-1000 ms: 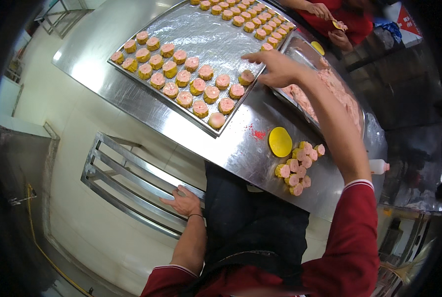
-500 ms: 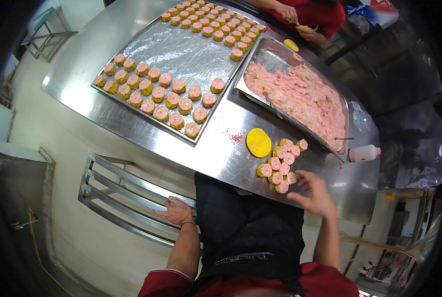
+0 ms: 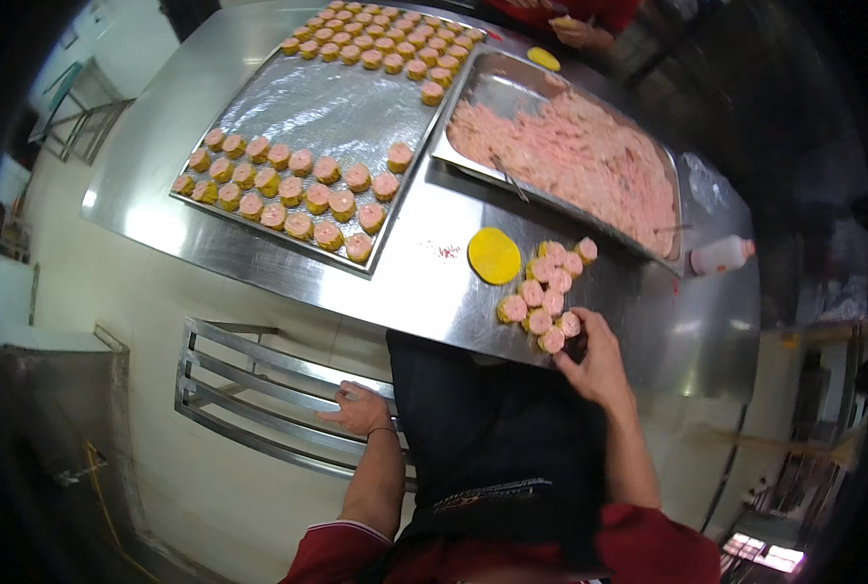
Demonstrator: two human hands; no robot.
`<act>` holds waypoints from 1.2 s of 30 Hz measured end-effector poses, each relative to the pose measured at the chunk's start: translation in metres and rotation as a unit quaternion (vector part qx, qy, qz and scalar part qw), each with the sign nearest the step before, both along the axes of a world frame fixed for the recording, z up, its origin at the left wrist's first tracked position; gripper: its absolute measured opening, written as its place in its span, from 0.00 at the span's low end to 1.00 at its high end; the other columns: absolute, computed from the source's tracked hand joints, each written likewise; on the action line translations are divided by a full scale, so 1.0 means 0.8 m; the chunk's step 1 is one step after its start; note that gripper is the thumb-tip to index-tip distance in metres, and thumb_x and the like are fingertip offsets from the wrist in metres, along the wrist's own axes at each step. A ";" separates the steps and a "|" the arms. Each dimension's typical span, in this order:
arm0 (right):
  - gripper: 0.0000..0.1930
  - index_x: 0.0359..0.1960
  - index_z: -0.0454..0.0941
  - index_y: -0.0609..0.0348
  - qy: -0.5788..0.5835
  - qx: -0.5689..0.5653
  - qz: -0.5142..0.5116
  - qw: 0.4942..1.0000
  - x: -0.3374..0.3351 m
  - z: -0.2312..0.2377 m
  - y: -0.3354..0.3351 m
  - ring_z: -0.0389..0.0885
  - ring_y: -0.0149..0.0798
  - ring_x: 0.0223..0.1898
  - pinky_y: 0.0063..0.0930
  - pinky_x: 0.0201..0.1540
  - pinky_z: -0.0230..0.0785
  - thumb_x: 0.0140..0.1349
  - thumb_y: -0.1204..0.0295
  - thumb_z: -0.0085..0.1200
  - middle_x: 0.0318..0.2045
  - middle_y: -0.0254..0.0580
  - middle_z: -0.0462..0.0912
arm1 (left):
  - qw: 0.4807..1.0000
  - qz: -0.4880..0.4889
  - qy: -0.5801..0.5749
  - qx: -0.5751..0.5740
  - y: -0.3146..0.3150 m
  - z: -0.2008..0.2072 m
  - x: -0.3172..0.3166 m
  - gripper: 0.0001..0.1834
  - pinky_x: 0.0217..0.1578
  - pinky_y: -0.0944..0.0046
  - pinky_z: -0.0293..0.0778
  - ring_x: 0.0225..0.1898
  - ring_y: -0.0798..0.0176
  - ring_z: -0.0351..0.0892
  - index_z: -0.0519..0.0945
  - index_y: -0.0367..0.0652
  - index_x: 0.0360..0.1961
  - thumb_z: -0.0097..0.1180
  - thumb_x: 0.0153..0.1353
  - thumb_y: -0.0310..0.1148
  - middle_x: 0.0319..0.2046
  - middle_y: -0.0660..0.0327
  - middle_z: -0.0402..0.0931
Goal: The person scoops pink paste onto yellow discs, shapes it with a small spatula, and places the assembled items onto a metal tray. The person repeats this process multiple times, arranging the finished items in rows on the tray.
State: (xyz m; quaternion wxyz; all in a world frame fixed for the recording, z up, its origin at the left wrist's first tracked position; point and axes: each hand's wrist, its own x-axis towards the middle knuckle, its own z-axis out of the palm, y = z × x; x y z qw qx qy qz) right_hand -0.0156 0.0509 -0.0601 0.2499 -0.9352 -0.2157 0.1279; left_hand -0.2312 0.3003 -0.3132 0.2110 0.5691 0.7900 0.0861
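My right hand (image 3: 597,362) is at the near right end of a cluster of open-topped dumplings (image 3: 553,302) in yellow wrappers with pink filling. Its thumb and fingers are apart, curved around the nearest dumplings and close against them; firm contact cannot be made out. Left of the cluster lies a round stack of yellow wrappers (image 3: 494,256). My left hand (image 3: 361,409) is low beside the table, over the rails of a metal rack (image 3: 259,350). Its fingers are apart and loosely bent, and no object shows in it.
A large tray (image 3: 298,107) carries rows of dumplings at both ends. A deep steel pan (image 3: 441,148) holds pink filling, with a utensil (image 3: 510,179) at its edge. A capped bottle (image 3: 721,256) lies right. Across the table, a co-worker's hand (image 3: 572,32) is near another yellow stack (image 3: 543,58).
My right hand has moved in against the dumpling cluster. The left hand stays by the rack, its fingers slightly more bent. The whole view has shifted a little.
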 end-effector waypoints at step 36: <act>0.38 0.72 0.68 0.59 -0.001 -0.003 0.007 1.000 0.059 0.007 -0.038 0.79 0.56 0.56 0.45 0.63 0.72 0.55 0.81 0.60 0.50 0.53 0.82 | 0.998 -0.032 -0.013 -0.050 -0.001 0.008 0.000 0.40 0.60 0.35 0.76 0.53 0.26 0.83 0.80 0.34 0.63 0.36 0.79 0.62 0.78 0.25 0.39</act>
